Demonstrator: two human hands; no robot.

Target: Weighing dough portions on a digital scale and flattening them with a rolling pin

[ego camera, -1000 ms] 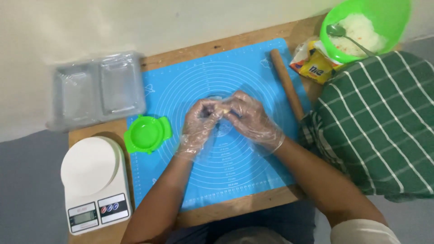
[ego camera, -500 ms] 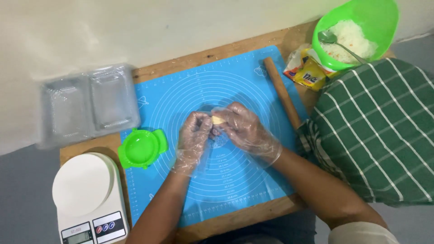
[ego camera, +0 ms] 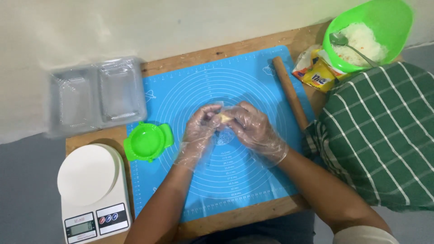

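Observation:
Both my hands wear clear plastic gloves and meet over the middle of a blue silicone mat [ego camera: 253, 77]. My left hand [ego camera: 201, 129] and my right hand [ego camera: 253, 129] pinch a small pale yellow lump of dough [ego camera: 224, 118] between their fingertips, just above the mat. Most of the lump is hidden by the fingers. A green round dumpling press [ego camera: 148, 141] lies open at the mat's left edge, a hand's width from my left hand.
A wooden rolling pin [ego camera: 290, 92] lies along the mat's right side. A green bowl [ego camera: 384, 18] with white filling and a spoon [ego camera: 348, 43] stands at the back right, next to a yellow packet [ego camera: 318, 74]. Clear plastic trays [ego camera: 97, 95] and a white kitchen scale [ego camera: 90, 190] sit left. A green checked cloth [ego camera: 379, 140] covers the right.
The view has shifted a little, so everything sits lower in the frame. My hands stay together on the dough and work it between the fingertips.

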